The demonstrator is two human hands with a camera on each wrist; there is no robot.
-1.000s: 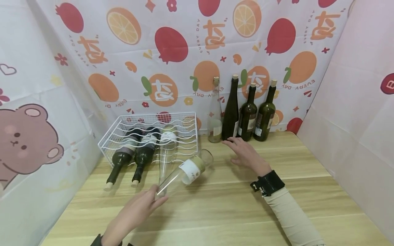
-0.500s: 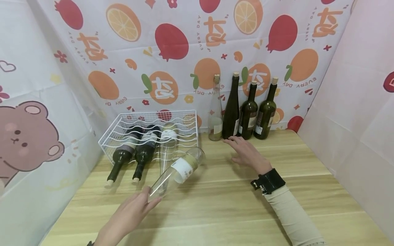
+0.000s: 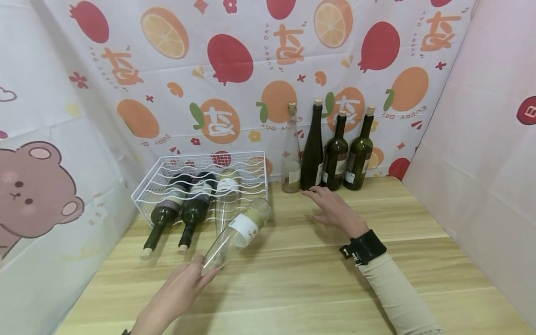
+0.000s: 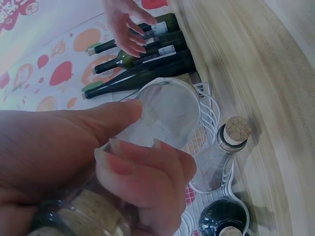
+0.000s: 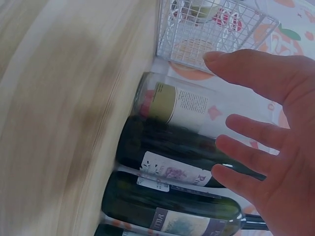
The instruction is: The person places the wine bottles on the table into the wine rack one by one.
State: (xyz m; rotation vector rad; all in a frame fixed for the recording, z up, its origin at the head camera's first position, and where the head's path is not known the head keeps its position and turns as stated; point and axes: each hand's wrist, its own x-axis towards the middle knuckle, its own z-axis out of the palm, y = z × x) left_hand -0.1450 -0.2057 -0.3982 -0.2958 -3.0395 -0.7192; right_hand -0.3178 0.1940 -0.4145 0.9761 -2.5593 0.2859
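My left hand [image 3: 177, 288] grips the neck of a clear glass bottle [image 3: 244, 228] with a white label. This bottle is tilted, its base up and to the right, near the front right corner of a white wire wine rack [image 3: 264, 179]. In the left wrist view, my thumb and fingers curl round its neck, with a cork [image 4: 93, 211] inside the glass. Its base overlaps the view of the rack; I cannot tell whether they touch. My right hand [image 3: 335, 211] hovers with relaxed, spread fingers before the standing bottles, holding nothing.
In the rack lie two dark wine bottles [image 3: 165, 215] and another clear bottle [image 3: 227, 185], corked necks toward me. Along the back wall stand a corked clear bottle [image 3: 291, 170], a tall dark bottle [image 3: 311, 163] and two green bottles [image 3: 358, 160]. Fruit-printed cloth [image 3: 230, 58] hangs behind the wooden table [image 3: 314, 288].
My left hand has moved a little left, carrying the clear bottle; its base has shifted left toward the rack. My right hand stays in about the same place.
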